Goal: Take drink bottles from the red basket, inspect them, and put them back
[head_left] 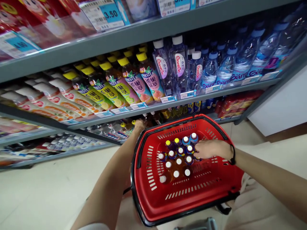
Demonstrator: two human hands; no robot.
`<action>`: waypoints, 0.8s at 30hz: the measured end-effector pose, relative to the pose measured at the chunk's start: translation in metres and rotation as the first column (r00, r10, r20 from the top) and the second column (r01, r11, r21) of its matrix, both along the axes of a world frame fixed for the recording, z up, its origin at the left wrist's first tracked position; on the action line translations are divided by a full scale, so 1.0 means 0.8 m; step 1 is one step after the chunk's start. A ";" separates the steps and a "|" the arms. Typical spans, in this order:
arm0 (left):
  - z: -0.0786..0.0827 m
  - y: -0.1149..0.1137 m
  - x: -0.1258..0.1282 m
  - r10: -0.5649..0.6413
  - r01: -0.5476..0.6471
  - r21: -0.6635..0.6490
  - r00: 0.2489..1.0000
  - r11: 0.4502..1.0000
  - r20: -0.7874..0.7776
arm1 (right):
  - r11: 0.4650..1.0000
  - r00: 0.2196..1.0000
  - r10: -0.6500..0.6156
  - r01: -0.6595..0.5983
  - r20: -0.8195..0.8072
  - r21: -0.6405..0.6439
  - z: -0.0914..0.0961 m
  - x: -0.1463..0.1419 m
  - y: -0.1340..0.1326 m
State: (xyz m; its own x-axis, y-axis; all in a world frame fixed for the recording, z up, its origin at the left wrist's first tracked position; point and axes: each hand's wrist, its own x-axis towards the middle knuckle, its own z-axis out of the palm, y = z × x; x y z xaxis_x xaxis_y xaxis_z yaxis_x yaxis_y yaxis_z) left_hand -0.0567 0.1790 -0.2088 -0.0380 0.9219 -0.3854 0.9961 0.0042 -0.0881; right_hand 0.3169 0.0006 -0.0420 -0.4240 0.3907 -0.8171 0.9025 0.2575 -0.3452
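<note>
A red shopping basket [206, 182] with a black rim holds several upright bottles [178, 161] with white or yellow caps, some with dark amber drink, others with blue labels. Inside it, my right hand [208, 149] curls its fingers down round a bottle [197, 156] at the right of the group, mostly covered by the hand. My left hand [139, 124] reaches past the basket's far left corner to the low shelf, beside dark drink bottles [155, 117]. Its fingers are small and partly hidden there, so their grip is unclear.
Above the basket, a grey shelf edge [153, 107] carries yellow-capped tea bottles [151, 78], clear water bottles [179, 64] and white-capped juice bottles [72, 95]. Red packs [236, 105] lie on the low shelf at right. A white panel [280, 105] stands beyond the shelf end.
</note>
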 end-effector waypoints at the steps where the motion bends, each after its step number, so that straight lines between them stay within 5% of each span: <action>1: 0.003 -0.004 -0.003 -0.005 0.005 0.012 1.000 1.000 0.000 | 1.000 1.000 0.005 -0.005 -0.002 0.000 -0.001 0.001 0.000; 7: 0.066 -0.066 -0.031 -0.030 0.031 0.162 0.999 0.986 -0.013 | 0.999 1.000 0.015 -0.014 -0.013 0.028 0.013 0.002 -0.005; 15: 0.230 -0.146 -0.063 -0.115 0.134 0.314 0.990 0.940 -0.078 | 0.995 1.000 -0.024 0.025 -0.008 0.099 0.032 0.002 -0.023; 20: 0.338 -0.175 -0.037 -0.169 0.218 0.478 0.975 0.851 -0.144 | 0.983 0.992 -0.020 0.042 -0.121 0.179 0.027 -0.002 -0.026; 22: 0.369 -0.182 -0.014 -0.199 0.185 0.592 0.979 0.784 -0.042 | 0.974 0.974 -0.059 0.105 -0.220 0.202 0.028 -0.007 -0.024; 24: 0.386 -0.185 0.009 -0.233 0.059 0.665 0.957 0.745 0.176 | 0.943 0.886 -0.232 0.307 -0.402 0.132 0.030 -0.014 -0.022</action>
